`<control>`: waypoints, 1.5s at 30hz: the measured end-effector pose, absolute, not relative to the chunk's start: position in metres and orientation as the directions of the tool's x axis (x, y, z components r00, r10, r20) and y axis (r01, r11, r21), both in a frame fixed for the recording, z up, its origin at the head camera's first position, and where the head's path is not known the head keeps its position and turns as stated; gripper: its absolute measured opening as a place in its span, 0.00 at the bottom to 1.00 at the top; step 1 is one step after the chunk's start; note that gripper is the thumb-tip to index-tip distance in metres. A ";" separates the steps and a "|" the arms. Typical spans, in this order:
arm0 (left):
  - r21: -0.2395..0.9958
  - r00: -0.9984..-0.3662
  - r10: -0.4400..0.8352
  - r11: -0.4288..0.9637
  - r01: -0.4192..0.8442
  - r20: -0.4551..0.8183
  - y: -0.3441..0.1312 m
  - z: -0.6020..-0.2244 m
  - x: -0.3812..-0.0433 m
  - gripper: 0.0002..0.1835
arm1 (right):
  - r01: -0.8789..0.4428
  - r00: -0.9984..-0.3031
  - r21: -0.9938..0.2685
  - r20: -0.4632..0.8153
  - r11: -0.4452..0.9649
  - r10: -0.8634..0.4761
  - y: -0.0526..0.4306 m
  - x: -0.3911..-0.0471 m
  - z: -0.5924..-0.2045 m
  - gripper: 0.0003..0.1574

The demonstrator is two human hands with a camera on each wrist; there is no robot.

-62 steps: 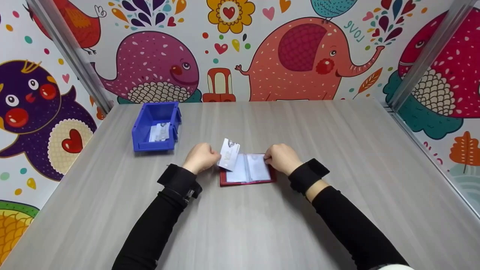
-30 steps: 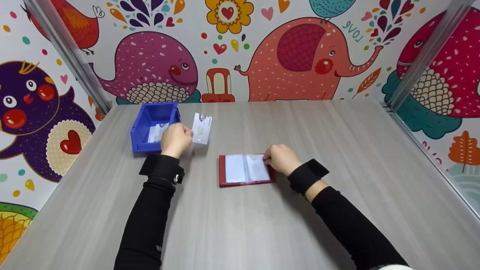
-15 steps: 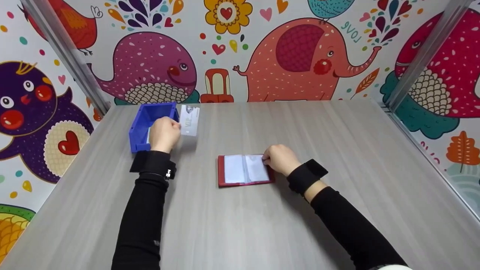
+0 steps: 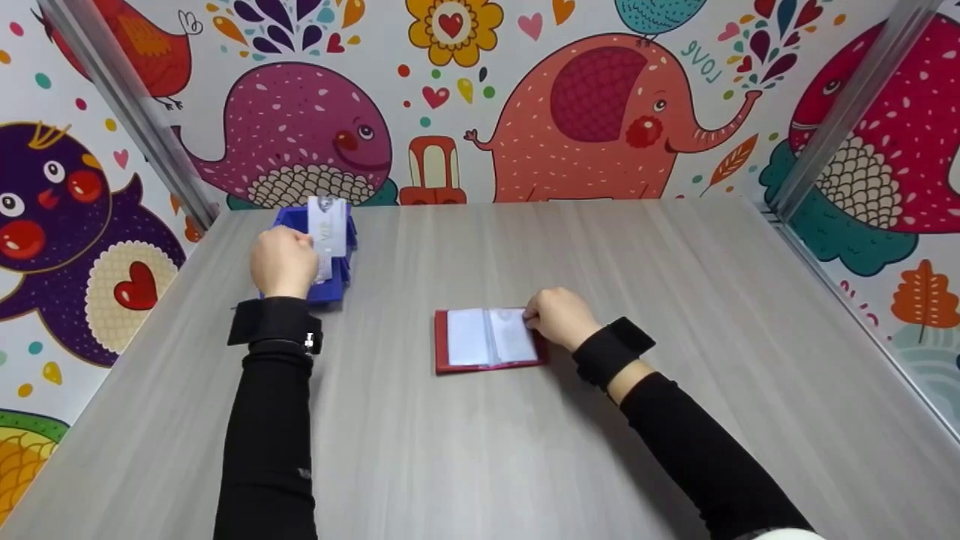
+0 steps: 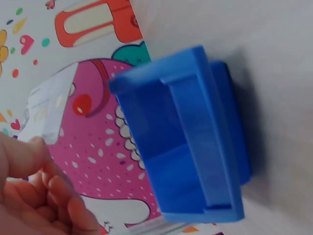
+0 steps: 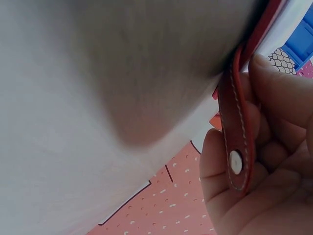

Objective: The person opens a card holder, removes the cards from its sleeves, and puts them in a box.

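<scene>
My left hand (image 4: 283,262) pinches a white card (image 4: 328,227) with "VIP" lettering, held upright over the blue bin (image 4: 327,292). The thumb and fingers hold its lower edge in the left wrist view, where the card (image 5: 49,105) is beside the bin's open mouth. Part of another pale card (image 4: 324,268) shows inside the bin below. On the table lies an opened red card holder (image 4: 442,345) with clear sleeves (image 4: 468,337). My right hand (image 4: 561,319) pinches its right edge; a red strap with a metal snap (image 6: 235,161) lies against those fingers.
The grey wood-grain table (image 4: 480,450) carries the bin at its back left and the card holder near its middle. A cartoon-printed wall (image 4: 450,97) stands behind, with metal posts (image 4: 127,112) at the corners.
My left hand has carried the white card from beside the card holder leftward and away to over the blue bin. The right hand keeps its hold on the card holder's edge.
</scene>
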State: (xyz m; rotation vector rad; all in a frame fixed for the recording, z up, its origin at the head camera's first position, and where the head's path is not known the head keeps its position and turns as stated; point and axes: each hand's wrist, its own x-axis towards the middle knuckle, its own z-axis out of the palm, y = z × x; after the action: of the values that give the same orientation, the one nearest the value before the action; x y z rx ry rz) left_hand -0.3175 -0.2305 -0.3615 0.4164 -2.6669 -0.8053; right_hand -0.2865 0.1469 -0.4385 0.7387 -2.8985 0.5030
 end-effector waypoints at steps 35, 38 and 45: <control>0.524 -0.866 -0.475 0.783 -0.334 0.158 -0.246 -0.390 -0.320 0.16 | -0.485 -0.874 -0.292 0.196 0.824 -0.445 0.147 -0.286 -0.439 0.03; 0.526 -0.868 -0.469 0.785 -0.327 0.161 -0.247 -0.390 -0.320 0.16 | -0.483 -0.875 -0.292 0.193 0.826 -0.444 0.147 -0.286 -0.438 0.03; 0.532 -0.869 -0.452 0.795 -0.291 0.200 -0.245 -0.389 -0.319 0.15 | -0.490 -0.871 -0.288 0.195 0.823 -0.450 0.147 -0.286 -0.439 0.03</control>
State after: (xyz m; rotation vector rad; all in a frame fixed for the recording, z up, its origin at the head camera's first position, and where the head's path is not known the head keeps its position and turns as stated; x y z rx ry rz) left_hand -0.3187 -0.2446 -0.3894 0.5687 -2.6671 -0.7157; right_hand -0.2859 0.1468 -0.4388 0.7467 -2.8853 0.5043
